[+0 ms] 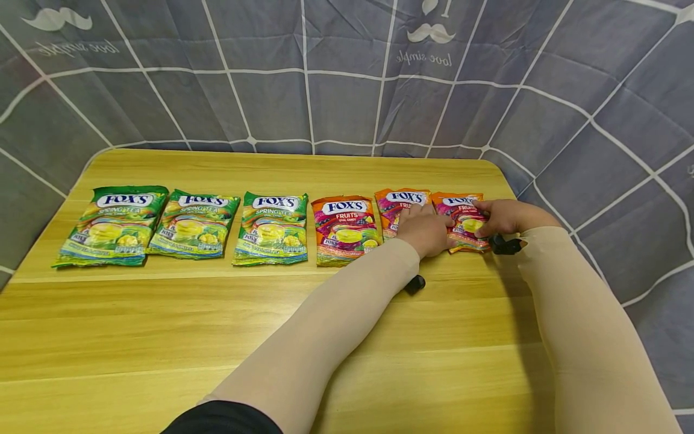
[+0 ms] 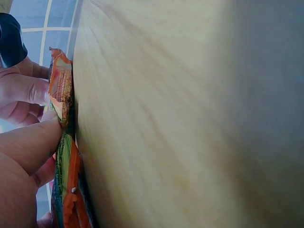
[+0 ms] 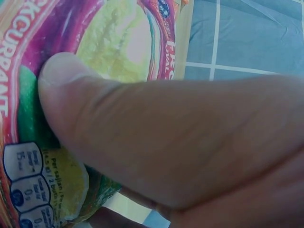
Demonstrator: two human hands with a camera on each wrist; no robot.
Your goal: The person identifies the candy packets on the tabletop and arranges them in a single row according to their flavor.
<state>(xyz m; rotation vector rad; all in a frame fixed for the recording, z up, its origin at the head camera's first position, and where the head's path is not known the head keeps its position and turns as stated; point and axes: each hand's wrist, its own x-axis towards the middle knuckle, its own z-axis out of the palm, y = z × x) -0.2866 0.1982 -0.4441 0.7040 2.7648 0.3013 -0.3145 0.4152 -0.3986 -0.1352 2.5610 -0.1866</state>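
Note:
My right hand (image 1: pixel 504 218) pinches the right edge of the rightmost Fox's Fruits candy packet (image 1: pixel 465 224). In the right wrist view, its thumb lies across the front of this orange and purple packet (image 3: pixel 52 28). My left hand (image 1: pixel 425 234) rests over the middle Fruits packet (image 1: pixel 402 196), hiding its lower part. Its fingers stretch forward over that packet, and the thumb points toward the rightmost one. Seen edge-on in the left wrist view, the packets (image 2: pixel 61 85) lie flat, with the left hand (image 2: pixel 23 156) against them. A third Fruits packet (image 1: pixel 347 226) lies just left.
Three green Fox's Spring Tea packets (image 1: pixel 271 229) continue the row to the left on the wooden table (image 1: pixel 162 337). A grey curtain with white grid lines (image 1: pixel 347 102) hangs behind the table and along its sides.

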